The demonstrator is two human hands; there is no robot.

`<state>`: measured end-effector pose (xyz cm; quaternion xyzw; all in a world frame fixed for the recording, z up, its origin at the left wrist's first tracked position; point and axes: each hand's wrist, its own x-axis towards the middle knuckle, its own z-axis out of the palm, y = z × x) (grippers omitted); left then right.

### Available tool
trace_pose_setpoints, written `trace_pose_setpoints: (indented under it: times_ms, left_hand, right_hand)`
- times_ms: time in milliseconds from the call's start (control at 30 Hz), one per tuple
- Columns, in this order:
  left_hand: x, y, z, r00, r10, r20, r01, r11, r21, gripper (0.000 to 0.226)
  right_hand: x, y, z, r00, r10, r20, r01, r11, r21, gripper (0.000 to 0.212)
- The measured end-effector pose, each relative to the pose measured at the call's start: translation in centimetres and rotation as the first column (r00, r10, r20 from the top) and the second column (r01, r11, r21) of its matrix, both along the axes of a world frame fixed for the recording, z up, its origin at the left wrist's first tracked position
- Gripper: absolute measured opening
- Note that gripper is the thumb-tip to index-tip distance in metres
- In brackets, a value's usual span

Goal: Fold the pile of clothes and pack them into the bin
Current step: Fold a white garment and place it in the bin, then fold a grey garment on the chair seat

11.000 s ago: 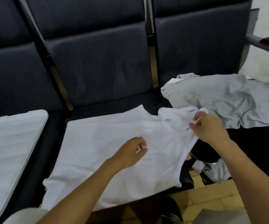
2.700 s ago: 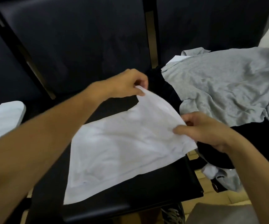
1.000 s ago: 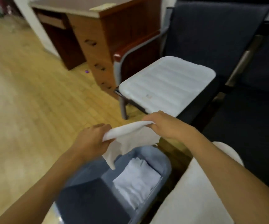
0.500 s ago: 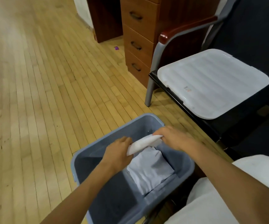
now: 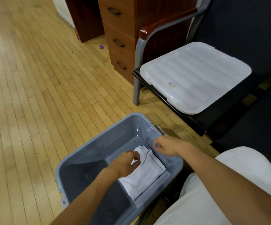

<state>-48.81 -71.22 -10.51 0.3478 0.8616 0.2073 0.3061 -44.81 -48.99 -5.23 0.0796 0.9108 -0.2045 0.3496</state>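
Left hand [image 5: 126, 163] is resting curled on the folded white clothes [image 5: 145, 173], grip apparently pinching the top layer (contact partly hidden). Clothes are lying inside the grey bin [image 5: 99, 143] on the floor. Right hand [image 5: 165, 146] is hovering, grip loosely curled, empty. Beyond, white lid [image 5: 195, 77] is sitting on a chair.

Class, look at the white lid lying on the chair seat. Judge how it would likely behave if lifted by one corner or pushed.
The white lid looks thin and ribbed, so probably light and fairly stiff with some flex. Its smooth plastic would likely slide on the chair seat. One edge overhangs the seat front, so a push there might tip it off.
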Motion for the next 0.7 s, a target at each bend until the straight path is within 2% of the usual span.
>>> trace_pose_setpoints:
  times_ms: [100, 167, 300, 367, 433, 500, 633, 700]
  left_hand:
    - [-1.4, 3.5, 3.2, 0.997, 0.050, -0.064, -0.039, 0.986, 0.163, 0.014]
    - [-1.7, 6.5, 6.0, 0.990, 0.074, -0.123, -0.044, 0.971, 0.235, 0.016]
    - [-1.2, 12.4, 10.4, 0.989, 0.047, -0.142, 0.015, 0.913, 0.407, 0.021]
    - [0.5, 17.6, 12.7, 0.988, -0.011, -0.157, 0.084, 0.880, 0.468, 0.024]
    - [3.0, 22.8, 15.1, 0.980, -0.083, -0.180, 0.166, 0.841, 0.516, 0.024]
    - [6.6, 28.2, 16.9, 0.960, -0.171, -0.221, 0.267, 0.797, 0.543, 0.025]
    - [15.3, 38.4, 17.8, 0.881, -0.339, -0.330, 0.467, 0.741, 0.483, 0.033]
    - [19.5, 42.4, 17.2, 0.844, -0.432, -0.318, 0.536, 0.708, 0.460, 0.034]
  right_hand:
    - [0.2, 0.8, 2.4, 0.996, -0.058, -0.074, 0.047, 0.988, -0.145, 0.026]
    - [1.0, 2.1, 4.3, 0.979, -0.096, -0.180, 0.060, 0.979, -0.195, 0.017]
    - [3.9, 5.6, 8.9, 0.886, -0.200, -0.419, 0.123, 0.971, -0.204, 0.024]
    - [7.5, 9.3, 11.2, 0.795, -0.315, -0.518, 0.222, 0.946, -0.235, 0.030]
    - [11.6, 13.1, 12.5, 0.674, -0.440, -0.593, 0.334, 0.898, -0.287, 0.028]
    - [16.4, 17.0, 13.3, 0.563, -0.540, -0.626, 0.447, 0.836, -0.319, 0.029]
    - [26.3, 23.6, 13.9, 0.378, -0.637, -0.671, 0.636, 0.706, -0.312, 0.030]
    - [30.8, 25.8, 13.3, 0.297, -0.664, -0.687, 0.722, 0.626, -0.293, 0.028]
